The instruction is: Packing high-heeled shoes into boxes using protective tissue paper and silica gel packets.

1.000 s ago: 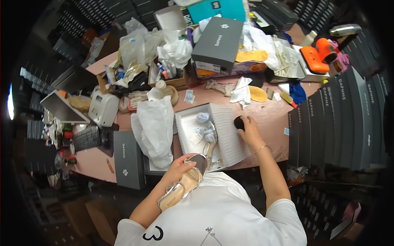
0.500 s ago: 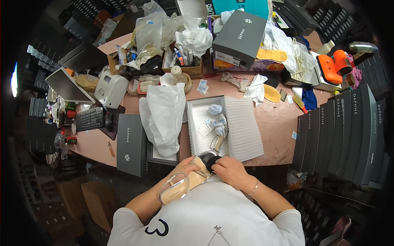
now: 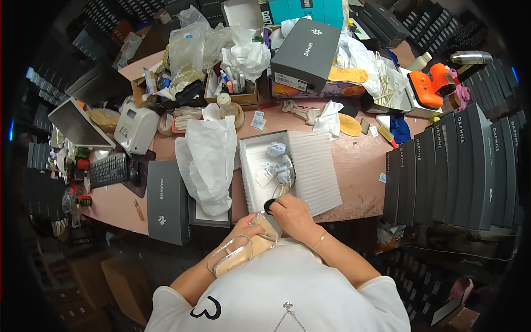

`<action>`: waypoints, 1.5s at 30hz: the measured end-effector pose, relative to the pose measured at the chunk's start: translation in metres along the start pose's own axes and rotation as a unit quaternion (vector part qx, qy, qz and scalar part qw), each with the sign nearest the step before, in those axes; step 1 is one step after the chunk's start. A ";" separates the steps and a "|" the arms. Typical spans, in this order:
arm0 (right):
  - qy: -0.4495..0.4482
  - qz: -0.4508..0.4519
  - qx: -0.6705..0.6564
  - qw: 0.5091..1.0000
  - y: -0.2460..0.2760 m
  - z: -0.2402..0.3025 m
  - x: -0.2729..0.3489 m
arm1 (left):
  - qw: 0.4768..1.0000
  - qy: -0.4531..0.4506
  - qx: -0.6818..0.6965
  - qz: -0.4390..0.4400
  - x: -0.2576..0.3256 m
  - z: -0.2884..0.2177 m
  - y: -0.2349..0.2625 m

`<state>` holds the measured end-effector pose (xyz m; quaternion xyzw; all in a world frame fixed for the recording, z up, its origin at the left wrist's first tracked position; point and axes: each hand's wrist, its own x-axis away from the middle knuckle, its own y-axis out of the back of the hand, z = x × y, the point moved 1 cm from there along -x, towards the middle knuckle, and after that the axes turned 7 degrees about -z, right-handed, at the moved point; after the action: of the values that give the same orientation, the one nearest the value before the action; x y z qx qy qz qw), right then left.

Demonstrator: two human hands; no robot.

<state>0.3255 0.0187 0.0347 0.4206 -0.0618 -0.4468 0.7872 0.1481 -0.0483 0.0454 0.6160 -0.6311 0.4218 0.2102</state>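
Note:
Close to my body, my left hand [image 3: 241, 228] is closed around a sandal [image 3: 234, 259] with a beige insole and clear, silvery straps. Between the fingers of my right hand [image 3: 294, 216] is a black round pad [image 3: 269, 206], held at the sandal's far end; whether the two touch is unclear. Just beyond lies an open grey shoe box [image 3: 251, 191] with a white inside. It contains crumpled paper balls [image 3: 276, 149], small white packets [image 3: 266, 173] and another sandal [image 3: 285, 187], partly covered by my right hand.
White ribbed foam [image 3: 316, 172] spreads from the box's right side. At left, white tissue paper [image 3: 204, 163] lies over a box beside a grey lid [image 3: 166, 202]. Upright grey shoe boxes [image 3: 448, 171] line the right. A keyboard [image 3: 108, 169] and cluttered cartons [image 3: 249, 99] stand farther off.
My right hand has moved the black pad away from me, from the sandal's upper face to its far end. The sandal remains in my left hand. The whole view has shifted slightly.

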 end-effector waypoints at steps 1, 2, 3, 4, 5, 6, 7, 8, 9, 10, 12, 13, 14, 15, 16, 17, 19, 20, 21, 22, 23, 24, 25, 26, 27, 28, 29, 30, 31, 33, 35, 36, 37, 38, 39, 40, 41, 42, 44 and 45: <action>-0.001 -0.003 -0.008 1.000 0.001 0.000 0.003 | 1.000 -0.012 0.012 0.003 0.002 -0.001 0.000; 0.002 0.025 -0.015 1.000 0.013 0.003 0.012 | 0.999 -0.022 0.029 0.007 0.002 0.001 -0.004; 0.006 0.036 -0.024 0.999 0.016 0.006 0.014 | 0.998 -0.032 0.046 0.012 0.001 0.001 -0.006; 0.010 0.047 -0.032 0.998 0.017 0.008 0.015 | 0.998 -0.036 0.047 0.010 0.001 -0.001 -0.003; 0.013 0.064 -0.038 0.997 0.018 0.008 0.019 | 0.999 -0.019 0.031 0.005 -0.001 0.000 -0.003; 0.016 0.050 -0.010 0.999 0.015 0.003 0.006 | 1.000 -0.001 0.010 0.001 -0.003 -0.004 -0.004; 0.000 0.031 0.016 0.999 0.012 -0.010 0.000 | 1.000 0.016 -0.011 -0.003 -0.003 -0.005 -0.007; -0.009 0.005 0.042 0.999 0.007 -0.027 -0.013 | 1.000 0.005 -0.009 -0.002 0.001 -0.011 -0.013; -0.020 -0.022 0.061 0.998 0.000 -0.037 -0.026 | 0.999 -0.018 -0.032 -0.004 -0.002 -0.008 -0.012; -0.060 -0.073 0.067 0.993 0.008 -0.049 -0.033 | 0.998 -0.041 -0.055 -0.006 -0.008 -0.003 -0.009; -0.108 -0.155 0.085 0.978 0.032 -0.088 -0.034 | 0.999 -0.044 -0.003 0.002 -0.006 -0.008 -0.010; -0.116 -0.186 0.095 0.971 0.045 -0.106 -0.032 | 0.999 -0.036 0.026 0.003 -0.008 -0.009 -0.010; -0.105 -0.177 0.164 0.965 0.058 -0.117 -0.031 | 0.998 -0.024 0.053 0.003 -0.007 -0.010 -0.008; -0.089 -0.170 0.231 0.954 0.068 -0.125 -0.035 | 0.997 -0.016 0.079 0.002 -0.006 -0.011 -0.006; -0.041 -0.167 0.343 0.923 0.066 -0.128 -0.031 | 0.995 -0.020 0.097 -0.008 -0.003 -0.011 -0.006; -0.109 -0.124 0.188 0.968 0.062 -0.122 -0.034 | 0.993 -0.026 0.116 -0.016 -0.003 -0.013 -0.009; -0.238 -0.011 -0.134 0.962 0.043 -0.091 -0.032 | 0.987 -0.031 0.155 -0.034 0.001 -0.011 -0.011; -0.289 0.087 -0.264 0.916 0.031 -0.073 -0.029 | 0.987 -0.035 0.155 -0.022 0.002 -0.011 -0.009; -0.332 0.184 -0.382 0.842 0.019 -0.056 -0.024 | 0.987 -0.040 0.157 -0.008 0.002 -0.010 -0.007; -0.347 0.221 -0.452 0.792 0.003 -0.049 -0.018 | 0.986 -0.044 0.160 0.004 0.002 -0.010 -0.005; -0.361 0.254 -0.517 0.734 -0.011 -0.049 -0.010 | 0.992 -0.088 0.092 -0.016 -0.001 -0.008 0.001; -0.369 0.225 -0.533 0.728 -0.018 -0.049 -0.003 | 0.990 -0.133 0.023 -0.037 -0.007 -0.006 0.010; -0.376 0.194 -0.549 0.721 -0.023 -0.049 0.004 | 0.982 -0.175 -0.047 -0.058 -0.014 -0.003 0.023; -0.381 0.163 -0.565 0.713 -0.026 -0.049 0.006 | 0.976 -0.186 0.044 -0.104 -0.022 0.003 0.044; -0.383 0.140 -0.582 0.704 -0.025 -0.048 0.006 | 0.961 -0.194 0.134 -0.144 -0.030 0.008 0.070; -0.386 0.115 -0.598 0.693 -0.020 -0.046 0.007 | 0.950 -0.211 0.063 -0.221 -0.030 0.013 0.100; -0.388 0.087 -0.614 0.682 -0.016 -0.045 0.007 | 0.928 -0.228 -0.011 -0.293 -0.026 0.017 0.125; -0.392 0.063 -0.624 0.673 -0.011 -0.045 0.005 | 0.940 -0.235 -0.103 -0.224 -0.016 0.024 0.137; -0.396 0.040 -0.635 0.662 -0.007 -0.044 0.001 | 0.939 -0.239 -0.195 -0.152 -0.003 0.025 0.138; -0.397 0.005 -0.653 0.645 -0.006 -0.040 -0.001 | 0.943 -0.172 -0.240 -0.152 0.023 0.014 0.088; -0.390 -0.014 -0.674 0.627 -0.010 -0.031 -0.004 | 0.939 -0.221 -0.247 -0.088 0.020 0.018 0.058; -0.384 -0.021 -0.682 0.622 -0.011 -0.024 -0.006 | 0.934 -0.312 -0.157 -0.072 0.009 0.020 0.045; -0.378 -0.029 -0.688 0.618 -0.012 -0.018 -0.007 | 0.914 -0.398 -0.062 -0.052 -0.003 0.020 0.033; -0.372 -0.037 -0.695 0.615 -0.011 -0.015 -0.007 | 0.917 -0.393 -0.032 -0.065 -0.006 0.012 0.022; -0.360 -0.035 -0.688 0.629 -0.012 -0.016 -0.006 | 0.919 -0.387 -0.002 -0.080 -0.005 -0.002 0.013; -0.347 -0.033 -0.682 0.643 -0.012 -0.017 -0.005 | 0.920 -0.380 0.028 -0.094 -0.006 -0.010 0.008; -0.335 -0.031 -0.676 0.655 -0.012 -0.016 -0.005 | 0.922 -0.376 0.029 -0.087 -0.008 -0.012 0.007; -0.338 -0.027 -0.672 0.659 -0.010 -0.016 -0.005 | 0.924 -0.372 0.030 -0.080 -0.010 -0.012 0.006; -0.344 -0.020 -0.661 0.667 -0.002 -0.015 -0.008 | 0.928 -0.364 0.028 -0.072 -0.011 -0.013 0.005; -0.338 -0.016 -0.668 0.662 -0.003 -0.017 -0.006 | 0.930 -0.360 0.026 -0.071 -0.011 -0.013 0.005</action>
<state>0.3279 0.0323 0.0233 -0.3976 -0.0019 -0.4925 0.7742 0.1417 -0.0322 0.0430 0.7753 -0.6077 0.1714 -0.0178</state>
